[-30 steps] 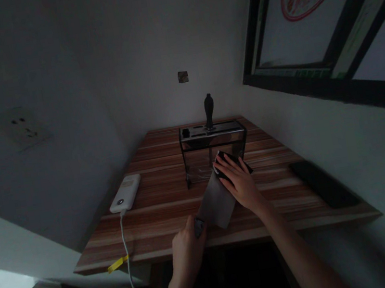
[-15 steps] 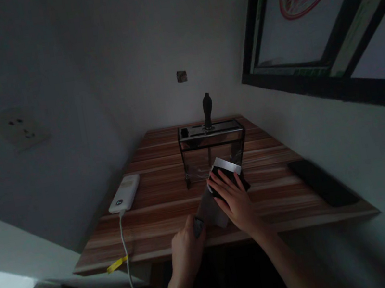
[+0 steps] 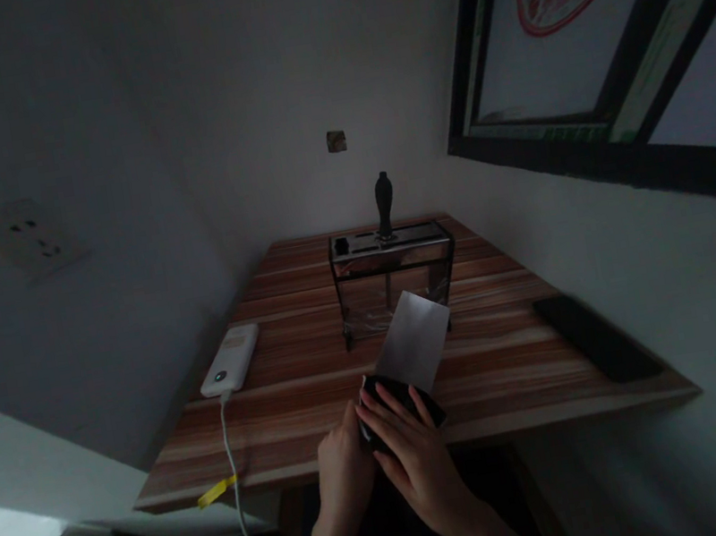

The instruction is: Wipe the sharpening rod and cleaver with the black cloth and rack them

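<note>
A cleaver with a broad rectangular blade (image 3: 416, 336) slants across the front of the table, its tip end pointing away to the right. My left hand (image 3: 346, 460) is closed at its near end, around the handle, which the fingers now hide. My right hand (image 3: 416, 463) lies over a black cloth (image 3: 432, 408), pressing it on the blade close to the handle. The two hands almost meet. Behind the blade stands a clear-sided knife rack (image 3: 392, 260) with a dark frame, and one black handle (image 3: 385, 203) rises from its top.
On the wood-grain table (image 3: 297, 314), a white power bank (image 3: 231, 359) sits at the left with a white cable (image 3: 233, 469) hanging over the front edge. A yellow tag (image 3: 217, 491) is on the cable. A black phone (image 3: 593, 339) lies at the right, near the wall.
My right hand and the cloth have slid from the blade's far end down toward the handle, baring the upper blade. My left hand has stayed in place.
</note>
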A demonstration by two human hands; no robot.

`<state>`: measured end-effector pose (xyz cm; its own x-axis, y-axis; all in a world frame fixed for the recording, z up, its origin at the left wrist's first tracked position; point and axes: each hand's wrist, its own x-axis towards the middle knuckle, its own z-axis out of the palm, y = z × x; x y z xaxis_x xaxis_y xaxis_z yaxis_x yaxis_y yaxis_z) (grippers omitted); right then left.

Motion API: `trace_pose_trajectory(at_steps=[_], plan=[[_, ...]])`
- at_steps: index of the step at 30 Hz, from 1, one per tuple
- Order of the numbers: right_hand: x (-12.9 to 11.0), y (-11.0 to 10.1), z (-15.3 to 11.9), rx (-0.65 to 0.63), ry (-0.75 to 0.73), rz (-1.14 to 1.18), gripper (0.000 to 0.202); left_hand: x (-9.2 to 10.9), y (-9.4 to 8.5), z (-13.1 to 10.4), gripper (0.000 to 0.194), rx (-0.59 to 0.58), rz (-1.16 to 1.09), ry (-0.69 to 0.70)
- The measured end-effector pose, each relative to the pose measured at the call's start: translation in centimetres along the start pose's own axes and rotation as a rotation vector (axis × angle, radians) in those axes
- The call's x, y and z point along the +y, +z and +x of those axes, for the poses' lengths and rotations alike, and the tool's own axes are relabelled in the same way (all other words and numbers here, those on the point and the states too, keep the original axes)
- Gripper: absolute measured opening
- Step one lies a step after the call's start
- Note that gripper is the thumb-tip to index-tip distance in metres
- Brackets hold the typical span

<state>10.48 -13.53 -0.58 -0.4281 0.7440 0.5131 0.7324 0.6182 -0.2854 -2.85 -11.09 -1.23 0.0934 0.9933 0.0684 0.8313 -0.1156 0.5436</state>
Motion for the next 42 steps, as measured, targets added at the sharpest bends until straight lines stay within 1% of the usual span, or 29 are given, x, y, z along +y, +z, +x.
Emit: trace_pose_trajectory(at_steps=[4, 8, 14, 18, 22, 25, 29, 34, 37, 42], plan=[[0.3, -0.1, 0.2, -0.017, -0.011, 0.007, 0.055, 0.1, 0.0, 0.0, 0.036, 0.024, -0.035, 0.01], [0.3, -0.3, 0.3, -0.046, -0.004, 0.006, 0.055, 0.4, -0.1, 0.0, 0.038, 0.014, -0.043, 0.005], [0.3, -0.4, 0.5, -0.01, -0.016, -0.008, 0.057, 0.6, -0.3, 0.1, 0.032, -0.032, -0.003, -0.065], [0.9, -0.7, 0.8, -0.009, -0.017, -0.02, 0.055, 0.8, -0.5, 0.2, 0.028, -0.042, 0.018, -0.076], [1.6, -1.0, 1.2, -0.049, -0.003, -0.032, 0.053, 0.9, -0.5, 0.2, 0.032, -0.025, 0.025, -0.071], [2.1, -1.2, 1.6, -0.063, -0.008, -0.038, 0.051, 0.9, -0.4, 0.2, 0.03, -0.015, 0.041, -0.069], [3.0, -1.7, 2.3, -0.043, -0.012, -0.055, 0.05, 1.0, -0.2, 0.3, 0.023, -0.001, 0.095, -0.078], [4.4, -2.6, 3.5, -0.045, -0.022, -0.09, 0.048, 1.0, -0.2, 0.4, 0.02, 0.001, 0.118, -0.102], [5.4, -3.1, 4.2, -0.025, -0.02, -0.105, 0.046, 1.0, -0.2, 0.4, 0.019, 0.014, 0.104, -0.092], [7.1, -3.9, 5.4, 0.016, -0.04, -0.114, 0.044, 1.1, -0.2, 0.5, 0.02, 0.005, 0.087, -0.115]])
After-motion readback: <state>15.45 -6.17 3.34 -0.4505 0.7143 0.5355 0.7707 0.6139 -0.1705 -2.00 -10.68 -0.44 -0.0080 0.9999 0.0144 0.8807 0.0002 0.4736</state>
